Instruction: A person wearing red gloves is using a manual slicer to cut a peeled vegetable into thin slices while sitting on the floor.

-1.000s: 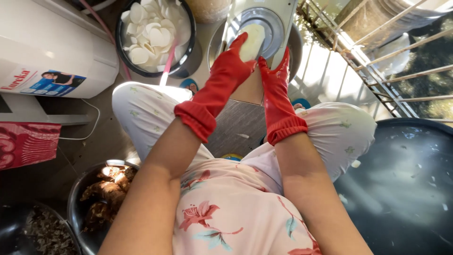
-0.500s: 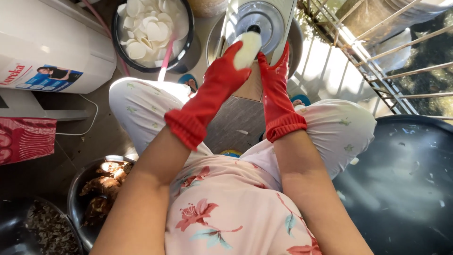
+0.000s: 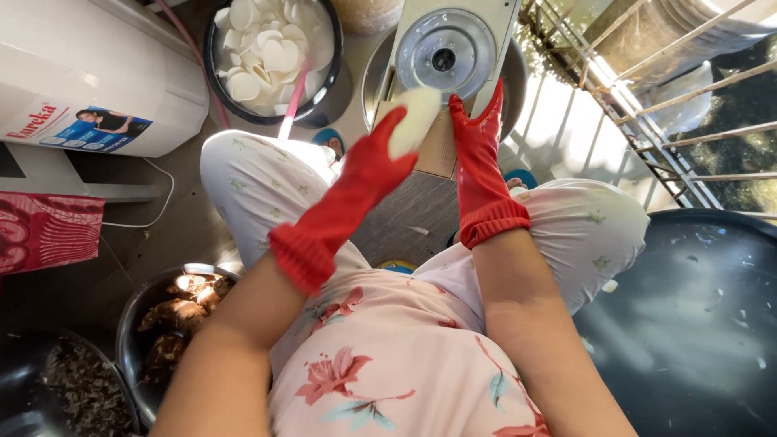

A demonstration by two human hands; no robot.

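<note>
The peeled tuber (image 3: 415,120) is pale, smooth and oblong — pinched in my left hand (image 3: 380,158) (red rubber glove), its tip just below the slicer's round metal disc (image 3: 445,55). My right hand (image 3: 476,133) lies flat beside it, fingers pressed together, pointing up toward the disc — both forearms extended.

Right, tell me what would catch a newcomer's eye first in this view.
The bright red rubber gloves stand out at centre: the left hand holds a pale peeled root up against a slicing machine with a round metal disc, while the right hand rests beside it. At top left, a dark bowl is heaped with white slices. At lower left, a metal bowl holds unpeeled brown roots.
</note>
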